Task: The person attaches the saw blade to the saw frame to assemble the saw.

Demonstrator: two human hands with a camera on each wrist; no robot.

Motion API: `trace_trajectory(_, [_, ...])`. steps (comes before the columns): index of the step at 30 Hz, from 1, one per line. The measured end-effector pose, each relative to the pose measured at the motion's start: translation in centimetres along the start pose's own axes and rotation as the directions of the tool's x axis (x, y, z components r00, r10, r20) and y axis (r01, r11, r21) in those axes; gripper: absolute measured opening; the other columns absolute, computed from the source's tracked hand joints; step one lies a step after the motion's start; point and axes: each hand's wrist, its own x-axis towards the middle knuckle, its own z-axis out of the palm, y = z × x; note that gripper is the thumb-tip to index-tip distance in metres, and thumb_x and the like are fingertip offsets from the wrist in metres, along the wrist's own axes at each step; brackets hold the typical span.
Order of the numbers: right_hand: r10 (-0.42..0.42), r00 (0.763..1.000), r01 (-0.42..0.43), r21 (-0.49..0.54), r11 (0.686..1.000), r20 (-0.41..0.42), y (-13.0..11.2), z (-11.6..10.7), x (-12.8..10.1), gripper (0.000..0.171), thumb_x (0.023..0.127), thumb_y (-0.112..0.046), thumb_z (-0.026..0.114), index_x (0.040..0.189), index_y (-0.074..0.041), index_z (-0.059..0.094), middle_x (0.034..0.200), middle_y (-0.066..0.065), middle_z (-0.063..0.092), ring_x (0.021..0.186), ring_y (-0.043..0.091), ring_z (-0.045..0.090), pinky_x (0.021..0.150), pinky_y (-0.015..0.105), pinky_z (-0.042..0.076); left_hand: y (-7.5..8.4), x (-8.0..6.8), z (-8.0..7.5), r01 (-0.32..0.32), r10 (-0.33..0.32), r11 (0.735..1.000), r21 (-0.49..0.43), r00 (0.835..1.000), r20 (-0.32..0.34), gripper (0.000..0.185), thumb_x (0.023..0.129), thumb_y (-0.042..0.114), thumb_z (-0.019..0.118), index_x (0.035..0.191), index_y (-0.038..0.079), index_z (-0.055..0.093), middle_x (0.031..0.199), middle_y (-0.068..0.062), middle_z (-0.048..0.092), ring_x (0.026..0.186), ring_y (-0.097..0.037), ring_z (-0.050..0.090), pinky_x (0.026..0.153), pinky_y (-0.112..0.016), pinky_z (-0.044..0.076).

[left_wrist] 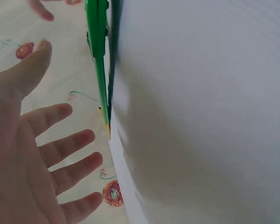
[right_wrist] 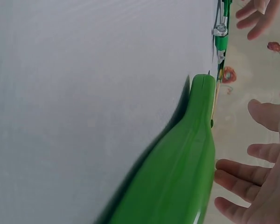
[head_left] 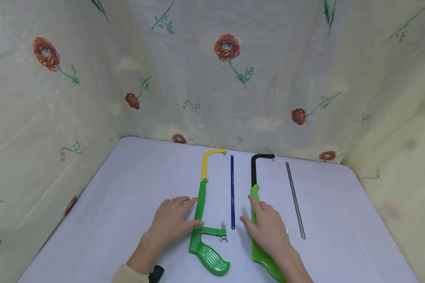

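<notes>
A hacksaw frame (head_left: 200, 204) with a yellow front and dark green handle lies left of centre. My left hand (head_left: 173, 220) is beside it, fingers spread, thumb over the green part; the left wrist view shows nothing in this hand (left_wrist: 32, 154). To the right lies a second hacksaw frame (head_left: 254, 173), black in front with a light green handle. Over that handle hovers my right hand (head_left: 269, 228), fingers extended. In the right wrist view the light green handle (right_wrist: 177, 163) is large and the hand (right_wrist: 266, 182) holds nothing. Whether fingertips touch either frame I cannot tell.
A blue hacksaw blade (head_left: 232, 192) lies between the two frames. A grey blade (head_left: 295, 200) lies slanted right of the second frame. They rest on a white-covered table (head_left: 127, 188). Flower-printed sheeting (head_left: 184, 78) stands along its back and sides.
</notes>
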Motion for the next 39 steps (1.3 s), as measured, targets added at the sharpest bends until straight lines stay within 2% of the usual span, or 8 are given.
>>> trace_trajectory(6, [0.041,0.998,-0.042,0.017,0.999,0.053,-0.6,0.1,0.5,0.067,0.091,-0.042,0.068,0.146,-0.01,0.047,0.132,0.022,0.061,0.119,0.042,0.059,0.1,0.059,0.046,0.8,0.3,0.0,-0.015,0.015,1.0,0.0,1.0,0.023,0.074,0.084,0.07,0.062,0.142,0.026,0.054,0.143,-0.006,0.056,0.133,-0.029,0.053,0.106,-0.055,0.045])
trace_trajectory(8, [0.062,0.996,-0.064,0.026,0.998,0.07,-0.9,0.3,0.6,0.065,0.091,-0.042,0.068,0.144,-0.009,0.049,0.137,0.021,0.06,0.124,0.042,0.057,0.103,0.06,0.045,1.0,0.4,0.0,-0.024,0.024,1.0,0.004,1.0,0.019,0.073,0.084,0.07,0.063,0.141,0.025,0.056,0.143,-0.006,0.056,0.132,-0.029,0.053,0.106,-0.053,0.046])
trace_trajectory(13, [0.086,0.992,-0.089,0.035,0.995,0.091,-1.7,0.4,1.0,0.06,0.092,-0.039,0.067,0.14,-0.006,0.053,0.138,0.018,0.06,0.127,0.041,0.056,0.104,0.058,0.045,1.3,0.6,0.2,-0.05,0.05,0.999,0.022,0.999,-0.002,0.069,0.083,0.068,0.065,0.136,0.024,0.06,0.142,-0.005,0.056,0.131,-0.027,0.054,0.106,-0.051,0.046])
trace_trajectory(17, [0.093,0.991,-0.097,0.04,0.994,0.1,-1.9,0.6,1.2,0.058,0.091,-0.038,0.068,0.138,-0.005,0.054,0.135,0.018,0.062,0.123,0.04,0.059,0.101,0.058,0.047,1.6,0.6,0.1,-0.076,0.077,0.996,0.038,0.997,-0.019,0.067,0.082,0.066,0.068,0.134,0.023,0.063,0.14,-0.005,0.058,0.13,-0.025,0.055,0.107,-0.049,0.046])
trace_trajectory(22, [0.117,0.986,-0.127,0.081,0.989,0.119,-2.2,1.1,1.5,0.055,0.091,-0.038,0.069,0.133,-0.005,0.057,0.126,0.016,0.067,0.111,0.036,0.066,0.092,0.052,0.054,2.0,0.4,0.2,-0.119,0.122,0.99,0.079,0.992,-0.03,0.062,0.082,0.064,0.069,0.13,0.024,0.066,0.137,-0.003,0.06,0.129,-0.024,0.055,0.106,-0.05,0.047])
trace_trajectory(25, [0.125,0.983,-0.139,0.1,0.985,0.132,-2.5,1.3,1.6,0.052,0.09,-0.037,0.07,0.13,-0.005,0.059,0.121,0.015,0.069,0.104,0.034,0.068,0.086,0.049,0.056,2.1,0.2,0.5,-0.145,0.147,0.985,0.095,0.989,-0.015,0.06,0.082,0.065,0.068,0.128,0.026,0.067,0.135,-0.002,0.061,0.128,-0.023,0.056,0.105,-0.051,0.047])
trace_trajectory(30, [0.149,0.975,-0.166,0.092,0.982,0.168,-3.1,1.4,1.7,0.051,0.09,-0.036,0.07,0.129,-0.005,0.059,0.117,0.014,0.07,0.097,0.029,0.068,0.083,0.046,0.056,2.4,0.0,0.7,-0.169,0.168,0.98,0.105,0.986,0.018,0.059,0.082,0.067,0.067,0.126,0.028,0.068,0.133,0.0,0.061,0.128,-0.023,0.055,0.106,-0.053,0.046])
trace_trajectory(39, [0.161,0.968,-0.179,0.078,0.981,0.194,-3.2,1.7,2.1,0.051,0.089,-0.036,0.071,0.128,-0.006,0.059,0.112,0.013,0.07,0.085,0.021,0.065,0.077,0.041,0.056,2.7,0.4,0.9,-0.186,0.182,0.981,0.056,0.98,0.079,0.056,0.08,0.063,0.072,0.125,0.029,0.069,0.135,-0.001,0.06,0.131,-0.023,0.053,0.107,-0.05,0.046])
